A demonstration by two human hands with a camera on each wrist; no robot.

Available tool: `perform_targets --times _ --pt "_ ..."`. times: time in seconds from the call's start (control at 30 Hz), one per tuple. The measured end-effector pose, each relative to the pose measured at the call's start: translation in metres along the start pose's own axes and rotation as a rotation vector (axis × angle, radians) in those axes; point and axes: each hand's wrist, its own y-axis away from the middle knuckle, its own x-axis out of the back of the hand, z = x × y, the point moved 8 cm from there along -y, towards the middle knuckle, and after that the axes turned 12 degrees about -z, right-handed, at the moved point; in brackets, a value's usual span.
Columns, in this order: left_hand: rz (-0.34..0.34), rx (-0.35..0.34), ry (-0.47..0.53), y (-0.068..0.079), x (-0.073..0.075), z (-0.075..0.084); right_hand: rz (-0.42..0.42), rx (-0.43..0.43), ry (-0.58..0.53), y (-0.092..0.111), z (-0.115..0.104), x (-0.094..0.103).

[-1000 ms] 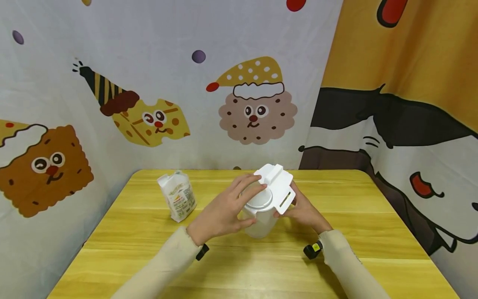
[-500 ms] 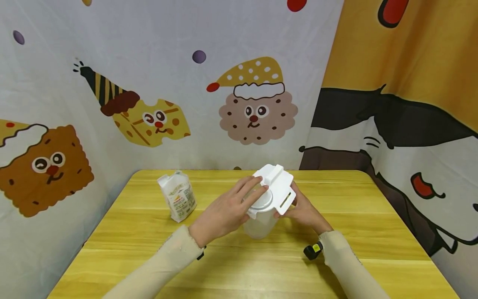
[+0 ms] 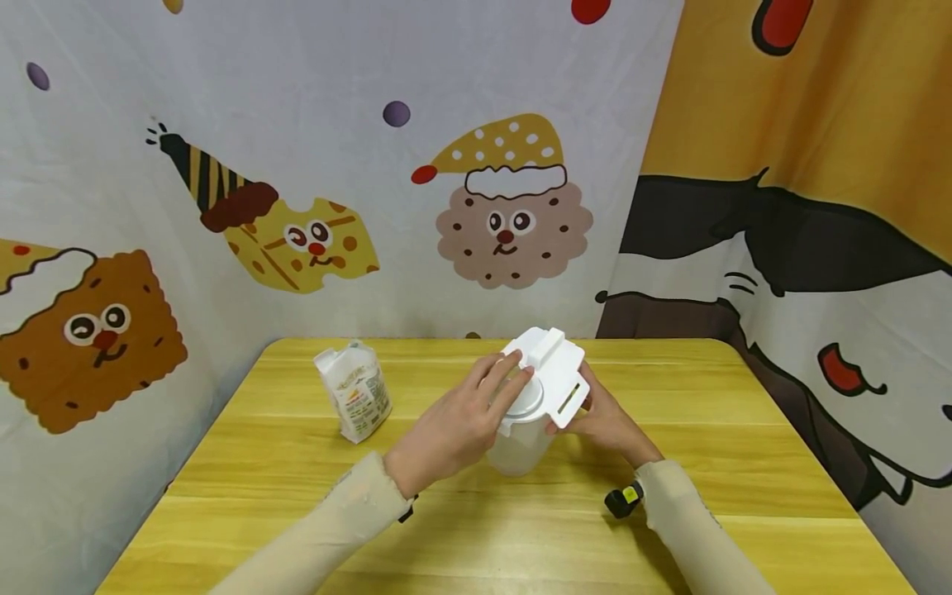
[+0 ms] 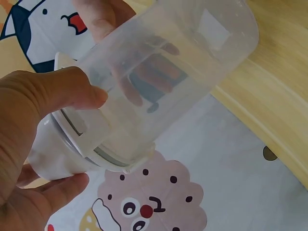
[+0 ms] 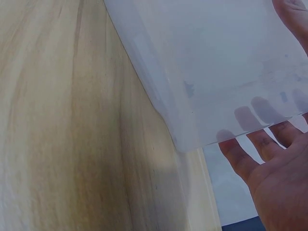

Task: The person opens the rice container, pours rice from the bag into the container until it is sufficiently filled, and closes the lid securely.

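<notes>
A translucent plastic container [image 3: 521,453] with a white lid [image 3: 556,376] is held in the middle of the table. Side flaps of the lid stick out; the right one [image 3: 571,400] has a slot. My left hand [image 3: 455,430] grips the lid, fingers spread over its top. In the left wrist view, its thumb [image 4: 72,89] presses a flap against the container's wall, beside a round cap [image 4: 53,149]. My right hand [image 3: 611,420] holds the container from the right. Its fingers [image 5: 262,144] curl round the wall, partly visible through the plastic in the right wrist view.
A white printed bag [image 3: 355,392] with a folded top stands at the left on the wooden table [image 3: 706,430]. Behind the table hangs a cloth [image 3: 416,297] printed with cartoon biscuits. Each wrist carries a small dark camera [image 3: 623,498].
My left hand has moved slightly right; its thumb, apart from the lid before, has come up against the flap at the lid's edge. The right hand and container have barely shifted.
</notes>
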Motion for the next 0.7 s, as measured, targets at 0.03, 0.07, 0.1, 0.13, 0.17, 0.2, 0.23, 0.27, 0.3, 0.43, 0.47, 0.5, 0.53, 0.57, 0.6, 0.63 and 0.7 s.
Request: perform_targets --times 0.03,0.07,0.1,0.13,0.17,0.2,0.23,0.27,0.3,0.43,0.47,0.5,0.53,0.57,0.6,0.63,0.7 --pt "0.006 0.000 -0.024 0.000 0.000 0.001 0.001 0.002 0.001 0.000 0.000 0.000" --pt "0.010 0.002 -0.045 0.000 0.000 0.002 0.002 0.004 0.001 0.000 0.001 0.000" --pt "0.014 0.003 -0.065 -0.001 -0.001 0.003 0.002 0.005 0.002 0.000 0.001 0.001" --pt "0.019 0.004 -0.082 -0.001 -0.001 0.004 0.003 0.006 0.004 0.000 0.001 0.001" --pt "0.023 0.004 -0.096 -0.001 -0.001 0.005 0.003 0.008 0.005 0.000 0.001 0.001" --pt "0.028 0.005 -0.111 -0.001 -0.002 0.005 0.003 0.010 0.008 0.000 0.001 0.001" --pt "0.032 0.007 -0.119 -0.001 -0.003 0.006 0.004 0.010 0.006 0.000 0.001 0.001" --pt "0.034 0.010 -0.123 -0.002 -0.003 0.006 0.004 0.009 0.005 0.000 0.001 0.001" --pt "0.037 0.013 -0.130 -0.002 -0.004 0.007 0.003 0.010 0.004 0.000 0.001 0.000" --pt "0.048 0.027 -0.152 -0.002 -0.005 0.009 0.001 0.013 0.009 -0.001 0.001 0.000" --pt "0.050 0.028 -0.163 -0.002 -0.006 0.010 -0.001 0.015 0.015 -0.001 0.001 -0.001" --pt "0.051 0.028 -0.172 -0.001 -0.006 0.011 -0.001 0.016 0.019 -0.001 0.002 -0.001" --pt "0.052 0.029 -0.182 -0.001 -0.006 0.011 0.001 0.014 0.025 -0.001 0.002 0.000" --pt "0.053 0.029 -0.192 -0.001 -0.007 0.012 0.001 0.014 0.027 -0.001 0.002 0.000" --pt "0.054 0.028 -0.202 -0.001 -0.007 0.013 0.002 0.015 0.030 -0.001 0.002 0.000" --pt "0.052 0.029 -0.212 -0.001 -0.007 0.013 0.001 0.014 0.031 -0.001 0.002 0.000" --pt "0.055 0.035 -0.219 -0.001 -0.008 0.014 0.004 0.011 0.023 -0.001 0.002 0.001"
